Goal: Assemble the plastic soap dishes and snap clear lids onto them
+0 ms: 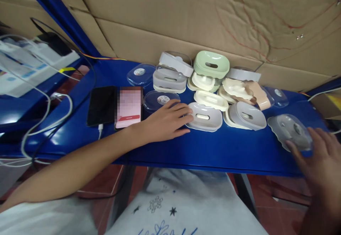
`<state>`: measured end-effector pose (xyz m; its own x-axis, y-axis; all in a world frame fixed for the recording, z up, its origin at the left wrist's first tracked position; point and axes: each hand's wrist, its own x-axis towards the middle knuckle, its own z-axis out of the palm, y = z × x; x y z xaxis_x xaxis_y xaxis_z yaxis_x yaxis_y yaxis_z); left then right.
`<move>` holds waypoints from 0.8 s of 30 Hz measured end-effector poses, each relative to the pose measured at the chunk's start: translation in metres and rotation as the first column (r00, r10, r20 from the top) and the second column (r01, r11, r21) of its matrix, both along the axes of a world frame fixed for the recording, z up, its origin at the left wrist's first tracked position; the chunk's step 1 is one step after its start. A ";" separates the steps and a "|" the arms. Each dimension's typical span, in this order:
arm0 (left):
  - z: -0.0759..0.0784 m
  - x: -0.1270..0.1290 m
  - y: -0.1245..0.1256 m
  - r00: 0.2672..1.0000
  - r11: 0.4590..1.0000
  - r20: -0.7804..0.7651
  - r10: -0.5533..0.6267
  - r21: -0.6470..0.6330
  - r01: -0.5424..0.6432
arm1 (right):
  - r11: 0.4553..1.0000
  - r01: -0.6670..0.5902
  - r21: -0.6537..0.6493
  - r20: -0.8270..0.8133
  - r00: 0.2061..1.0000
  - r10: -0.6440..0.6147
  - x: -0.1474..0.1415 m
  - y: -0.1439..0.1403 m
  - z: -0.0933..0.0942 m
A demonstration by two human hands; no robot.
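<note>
My left hand (pixel 166 119) lies palm down on the blue table (pixel 186 149), fingers apart, its fingertips touching a white soap box (pixel 206 116) and resting beside a clear lid (pixel 157 100). My right hand (pixel 321 160) reaches in at the right edge, fingers spread, touching the near rim of a grey soap box (pixel 291 130). Behind them is a pile of several soap boxes: a green one (pixel 211 63) on top, grey ones (pixel 169 78), cream ones (pixel 210 100) and a pinkish one (pixel 259 94).
A black phone (pixel 101 105) with a white cable and a second phone with a lit screen (pixel 128 107) lie left of my left hand. Clear lids (pixel 140 73) sit at the back. Cardboard (pixel 186 18) walls the far side. Cables and white boxes (pixel 32 62) are at left.
</note>
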<state>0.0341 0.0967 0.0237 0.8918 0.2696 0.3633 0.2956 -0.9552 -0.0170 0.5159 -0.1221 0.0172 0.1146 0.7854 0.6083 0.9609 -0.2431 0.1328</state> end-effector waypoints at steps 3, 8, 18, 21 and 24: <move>-0.003 0.002 -0.001 1.000 1.000 0.004 -0.024 -0.013 0.024 | 0.947 -0.318 0.043 -0.065 0.945 0.320 -0.050 0.039 0.022; -0.006 0.003 0.000 0.989 0.997 0.134 -0.063 -0.045 0.070 | 0.526 -0.790 -0.315 -0.249 0.603 0.757 -0.167 0.110 0.027; 0.002 0.001 -0.014 0.961 0.971 0.144 -0.238 0.075 0.229 | 0.505 -0.863 -0.021 -0.200 0.499 0.843 -0.195 0.148 0.003; -0.001 0.002 -0.015 0.975 0.975 0.046 -0.216 0.054 0.214 | 0.550 -0.826 0.121 -0.260 0.508 0.821 -0.188 0.145 0.007; -0.003 0.003 -0.011 0.981 0.980 -0.019 -0.194 0.040 0.194 | 0.586 -0.783 0.209 -0.306 0.517 0.799 -0.184 0.146 0.009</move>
<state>0.0370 0.0852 0.0207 0.9311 0.0760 0.3569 0.1041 -0.9927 -0.0603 0.3323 0.0234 0.0260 -0.3448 0.6324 0.6936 0.7330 0.6430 -0.2218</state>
